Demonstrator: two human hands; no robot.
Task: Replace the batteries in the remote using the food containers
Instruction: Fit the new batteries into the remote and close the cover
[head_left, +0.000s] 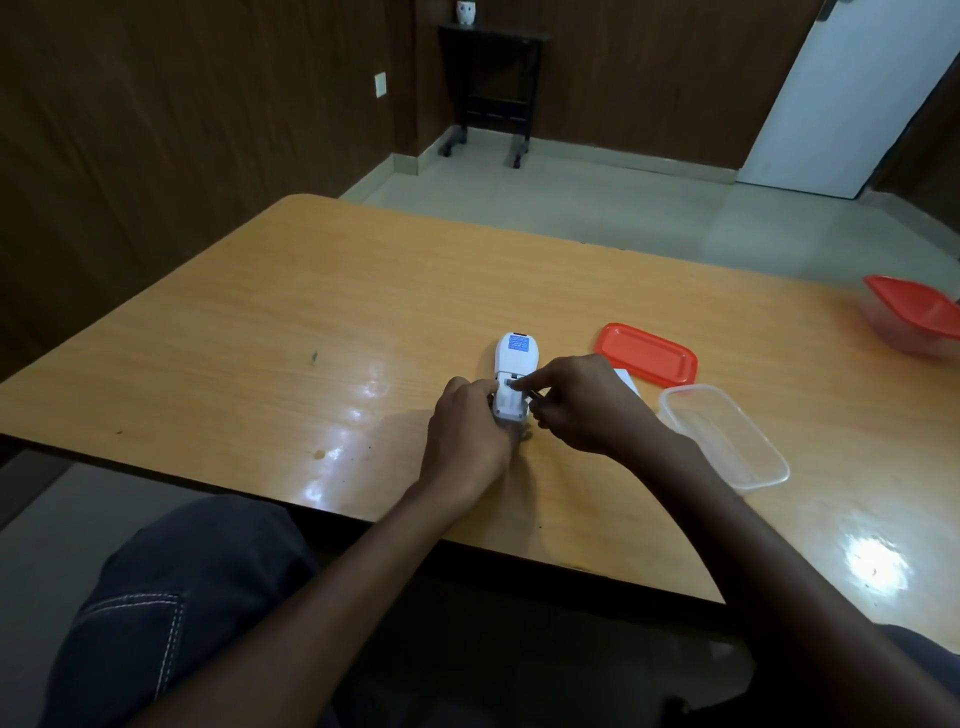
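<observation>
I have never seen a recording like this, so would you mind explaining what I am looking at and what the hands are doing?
There is no machine here. The single picture comes from a camera worn on a person's head, looking forward and down, so the two bare arms reaching in are the wearer's own.

On the wooden table lies a white remote, back side up, with its battery bay open. The left hand steadies its near end, while the right hand pokes a finger into the bay and seems to hold something small and dark.

To the right sit a red lid, an open clear container, and, at the picture's edge, a second container with a red lid. A white piece peeks out behind the right hand; I cannot identify it.
</observation>
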